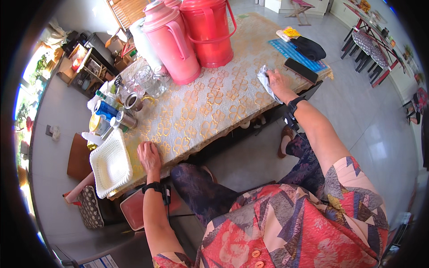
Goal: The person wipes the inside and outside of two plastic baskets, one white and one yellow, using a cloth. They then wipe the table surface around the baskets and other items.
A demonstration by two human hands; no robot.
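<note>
My right hand (279,83) is closed on a crumpled white cloth (264,82), which lies against the tabletop and hangs slightly over its near edge. Beside it, toward the table's right end, is a long dark object (301,70), perhaps a phone in a case. My left hand (149,156) rests palm down on the patterned tablecloth (207,110), holding nothing, its fingers loosely bent. Just left of it a white woven plastic basket (112,164) sits at the table corner with nothing inside. Both wrists wear black straps.
A pink thermos (172,50) and a red lidded bucket (212,37) stand at the back. Glass mugs (152,83), a blue can (105,110) and several jars crowd the left side. A dark cloth item (308,48) lies on a blue printed sheet (281,47) at the right.
</note>
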